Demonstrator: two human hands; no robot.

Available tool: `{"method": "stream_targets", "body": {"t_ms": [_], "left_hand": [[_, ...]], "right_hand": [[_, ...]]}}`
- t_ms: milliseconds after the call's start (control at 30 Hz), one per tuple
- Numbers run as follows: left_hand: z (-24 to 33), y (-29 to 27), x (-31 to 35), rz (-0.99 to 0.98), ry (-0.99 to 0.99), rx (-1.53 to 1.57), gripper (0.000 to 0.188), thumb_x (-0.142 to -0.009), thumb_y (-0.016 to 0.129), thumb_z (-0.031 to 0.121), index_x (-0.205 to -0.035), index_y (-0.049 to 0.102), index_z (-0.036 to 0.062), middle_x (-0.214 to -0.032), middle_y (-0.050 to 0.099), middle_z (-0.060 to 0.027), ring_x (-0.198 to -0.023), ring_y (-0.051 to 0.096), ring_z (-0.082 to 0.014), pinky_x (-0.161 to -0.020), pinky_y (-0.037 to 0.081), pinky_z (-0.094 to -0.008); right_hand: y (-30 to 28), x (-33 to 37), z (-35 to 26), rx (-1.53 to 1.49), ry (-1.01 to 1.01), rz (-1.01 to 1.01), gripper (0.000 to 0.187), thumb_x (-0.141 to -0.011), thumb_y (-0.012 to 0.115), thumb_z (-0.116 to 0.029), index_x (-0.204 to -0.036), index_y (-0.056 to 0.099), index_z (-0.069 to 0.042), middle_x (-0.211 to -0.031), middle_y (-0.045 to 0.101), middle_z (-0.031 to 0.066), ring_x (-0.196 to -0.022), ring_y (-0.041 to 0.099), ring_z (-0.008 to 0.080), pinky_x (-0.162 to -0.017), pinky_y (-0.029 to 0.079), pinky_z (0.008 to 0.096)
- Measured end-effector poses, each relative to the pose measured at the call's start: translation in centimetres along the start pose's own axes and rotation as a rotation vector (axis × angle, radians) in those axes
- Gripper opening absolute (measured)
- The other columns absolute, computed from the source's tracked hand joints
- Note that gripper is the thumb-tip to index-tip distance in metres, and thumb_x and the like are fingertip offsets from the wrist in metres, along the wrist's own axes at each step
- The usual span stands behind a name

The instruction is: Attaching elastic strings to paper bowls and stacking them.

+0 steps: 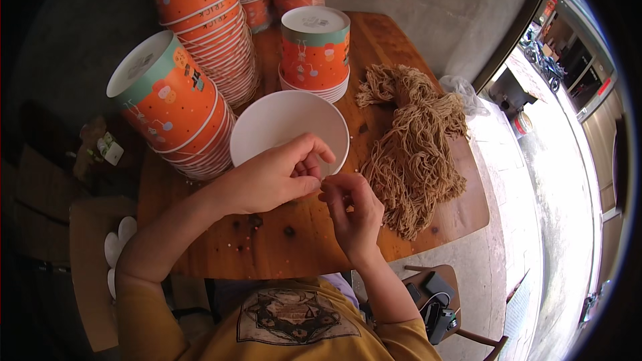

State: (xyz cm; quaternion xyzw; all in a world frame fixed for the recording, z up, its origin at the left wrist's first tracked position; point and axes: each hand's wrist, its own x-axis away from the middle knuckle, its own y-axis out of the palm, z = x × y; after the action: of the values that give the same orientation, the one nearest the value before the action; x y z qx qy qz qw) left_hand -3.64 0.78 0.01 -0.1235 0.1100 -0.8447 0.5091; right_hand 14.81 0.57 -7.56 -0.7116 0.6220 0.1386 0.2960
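My left hand (284, 172) hovers over the near rim of an upright paper bucket (284, 117) with a white inside. Its fingers are curled, with the thumb toward the fingertips. Close by, my right hand (356, 212) has its thumb and fingers pinched together, almost meeting the left fingertips. Whatever the two hands pinch, if anything, is too small or hidden to make out. To the right of the bucket lies a loose bundle of tan cords (418, 150), nearest to my right hand but apart from it.
Leaning stacks of orange paper buckets (177, 97) (210, 23) stand at the left. A shorter upside-down stack (314, 53) is behind the open bucket. Small bits dot the wooden table (287, 241). A cardboard box (93, 274) sits lower left, a chair with dark devices (438, 294) lower right.
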Motion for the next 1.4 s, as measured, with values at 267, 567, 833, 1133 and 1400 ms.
{"method": "stream_targets", "body": {"t_ms": [267,567,833,1133,1400], "left_hand": [[0.1,1.4,0.6,0.213,0.078,-0.404,0.013,-0.096,0.057,0.008,-0.107,0.053,0.0024,-0.1,0.056,-0.0101,-0.092,0.059,-0.0207,-0.082,0.049,-0.0331],[-0.2,1.7,0.6,0.296,0.232,-0.427,0.003,-0.093,0.052,0.002,-0.097,0.051,0.0014,-0.095,0.053,-0.0116,-0.086,0.057,-0.025,-0.08,0.047,-0.0343],[0.2,1.8,0.6,0.287,0.212,-0.373,0.002,-0.091,0.051,0.002,-0.091,0.052,0.0,-0.09,0.055,-0.0132,-0.086,0.057,-0.0281,-0.077,0.047,-0.0376],[0.0,2.0,0.7,0.288,0.204,-0.327,0.002,-0.091,0.052,0.001,-0.092,0.051,-0.0005,-0.092,0.056,-0.0136,-0.084,0.057,-0.0288,-0.076,0.047,-0.038],[-0.3,2.3,0.7,0.32,0.258,-0.421,0.003,-0.091,0.052,0.001,-0.093,0.051,-0.0001,-0.093,0.055,-0.0142,-0.088,0.057,-0.0316,-0.079,0.047,-0.0406]], "right_hand": [[-0.2,0.2,0.2,-0.024,0.043,-0.025,0.012,-0.09,0.065,0.002,-0.1,0.061,-0.002,-0.088,0.068,0.0078,-0.074,0.07,0.0156,-0.057,0.055,0.0255],[-0.3,0.3,0.7,-0.009,-0.021,-0.011,0.011,-0.089,0.066,0.003,-0.098,0.061,-0.003,-0.088,0.066,0.0076,-0.069,0.066,0.0143,-0.055,0.052,0.0247],[-0.9,0.4,-0.3,-0.002,-0.069,0.024,0.017,-0.084,0.071,0.002,-0.097,0.062,-0.005,-0.084,0.06,0.0063,-0.059,0.056,0.0134,-0.05,0.046,0.0254],[-0.6,0.1,-1.1,0.127,-0.058,0.015,0.024,-0.081,0.076,-0.004,-0.102,0.063,-0.008,-0.08,0.058,0.0055,-0.059,0.056,0.016,-0.052,0.047,0.0285],[-0.3,0.0,-0.9,0.306,-0.149,0.052,0.02,-0.079,0.076,-0.008,-0.09,0.06,-0.01,-0.076,0.059,0.0053,-0.06,0.06,0.0217,-0.051,0.048,0.0331]]}}
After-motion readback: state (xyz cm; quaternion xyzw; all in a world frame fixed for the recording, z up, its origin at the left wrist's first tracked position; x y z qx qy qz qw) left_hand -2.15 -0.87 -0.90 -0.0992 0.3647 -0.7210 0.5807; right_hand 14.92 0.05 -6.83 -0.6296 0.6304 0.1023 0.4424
